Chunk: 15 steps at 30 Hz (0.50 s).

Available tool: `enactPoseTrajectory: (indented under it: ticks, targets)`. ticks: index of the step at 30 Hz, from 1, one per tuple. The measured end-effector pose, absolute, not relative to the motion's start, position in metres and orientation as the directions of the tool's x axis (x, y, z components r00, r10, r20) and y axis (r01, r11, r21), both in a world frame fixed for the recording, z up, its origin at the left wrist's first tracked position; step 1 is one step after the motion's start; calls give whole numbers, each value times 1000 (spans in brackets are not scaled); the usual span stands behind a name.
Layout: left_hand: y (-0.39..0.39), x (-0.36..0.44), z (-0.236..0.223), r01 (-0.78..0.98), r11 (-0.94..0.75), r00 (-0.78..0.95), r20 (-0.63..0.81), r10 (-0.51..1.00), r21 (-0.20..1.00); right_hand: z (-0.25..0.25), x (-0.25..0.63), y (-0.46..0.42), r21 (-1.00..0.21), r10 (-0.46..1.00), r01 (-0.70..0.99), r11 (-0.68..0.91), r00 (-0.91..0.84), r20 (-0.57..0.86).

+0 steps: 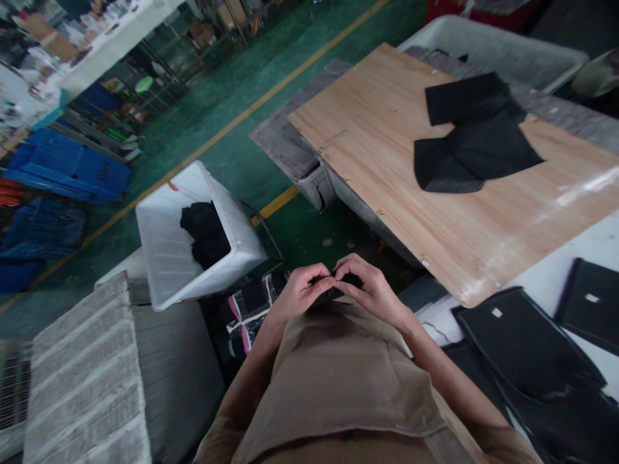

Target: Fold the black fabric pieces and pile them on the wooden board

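In front of the brown apron (348,361) my two hands meet with their fingertips close together. My left hand (307,287) is closed in a pinch, thumb against the fingers. Opposite it, my right hand (365,283) is curled the same way. Something dark shows between and behind the fingers, but its kind is hidden. Below and beside my left forearm lies a strapped bundle of black and pink goods (254,306) in clear wrapping.
A white bin (159,238) holds black cloth pieces (206,235). Ahead right, a wooden board (367,109) carries black fabric pieces (476,145). More black pieces (527,341) lie on a white surface at right. A striped padded block (91,380) stands at left, blue crates (68,161) beyond.
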<state>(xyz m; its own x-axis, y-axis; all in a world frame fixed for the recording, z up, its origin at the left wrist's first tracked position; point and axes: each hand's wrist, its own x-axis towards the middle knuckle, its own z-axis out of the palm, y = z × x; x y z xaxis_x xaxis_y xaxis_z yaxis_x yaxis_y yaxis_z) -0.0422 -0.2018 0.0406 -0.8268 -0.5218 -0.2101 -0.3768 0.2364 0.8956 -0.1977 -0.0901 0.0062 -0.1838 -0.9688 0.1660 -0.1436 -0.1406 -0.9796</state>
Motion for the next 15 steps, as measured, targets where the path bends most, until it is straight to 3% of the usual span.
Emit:
enactPoseTrajectory:
  ticks: [2, 6, 12, 15]
  targets:
    - [-203, -40, 39, -384, 213, -814, -220, -538, 898, 2, -200, -90, -973, -957, -123, -193, -194, 215]
    - [-205, -34, 35, -400, 100, -724, -248, -643, 911, -7, -206, -88, -986, -949, -8, -166, -272, 162]
    - [-208, -25, 29, -391, 27, -626, -244, -741, 920, -23, -205, -87, -966, -930, -204, -158, -298, 215]
    - [-209, -24, 27, -381, 16, -608, -238, -758, 924, -30, -202, -88, -962, -913, -226, -151, -342, 223]
